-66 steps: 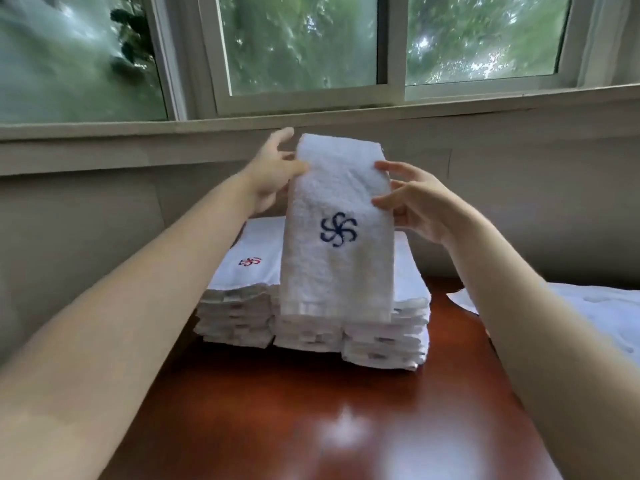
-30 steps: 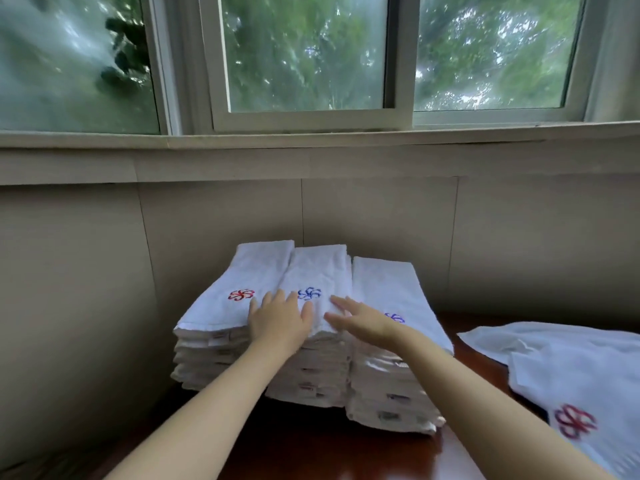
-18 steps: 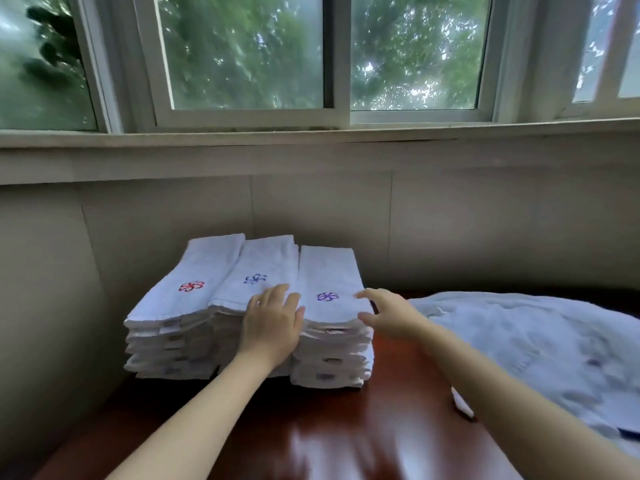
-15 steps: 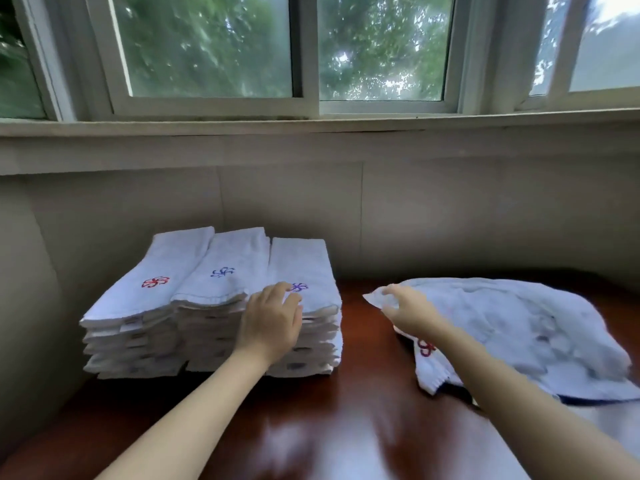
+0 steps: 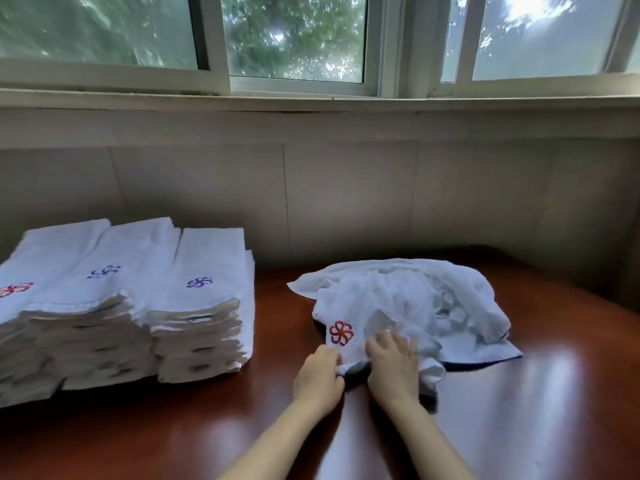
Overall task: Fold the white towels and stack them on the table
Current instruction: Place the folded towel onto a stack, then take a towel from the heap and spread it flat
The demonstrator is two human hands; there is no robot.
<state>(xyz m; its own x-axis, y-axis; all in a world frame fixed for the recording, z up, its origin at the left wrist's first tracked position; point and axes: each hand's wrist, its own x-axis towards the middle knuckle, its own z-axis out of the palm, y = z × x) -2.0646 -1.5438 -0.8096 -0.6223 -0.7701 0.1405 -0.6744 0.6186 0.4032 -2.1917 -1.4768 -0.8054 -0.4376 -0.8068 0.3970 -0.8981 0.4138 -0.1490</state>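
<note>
Three side-by-side stacks of folded white towels [image 5: 114, 306] stand at the left of the brown table [image 5: 173, 427], the tops showing red and blue embroidered flowers. To the right lies a rumpled heap of unfolded white towels [image 5: 408, 299]. Its nearest towel, with a red flower [image 5: 341, 332], hangs toward me. My left hand [image 5: 318, 374] grips that towel's near left edge. My right hand [image 5: 393, 362] lies on the same towel just to the right, its fingers curled into the cloth.
A tiled wall [image 5: 346, 195] runs right behind the table under a window sill [image 5: 311, 102]. The glossy table top shows bare wood in front of the stacks and to the right of the heap.
The folded towel went onto the middle stack and both hands left it. My view swung right. Both hands crossed to the rumpled heap and took hold of its nearest towel.
</note>
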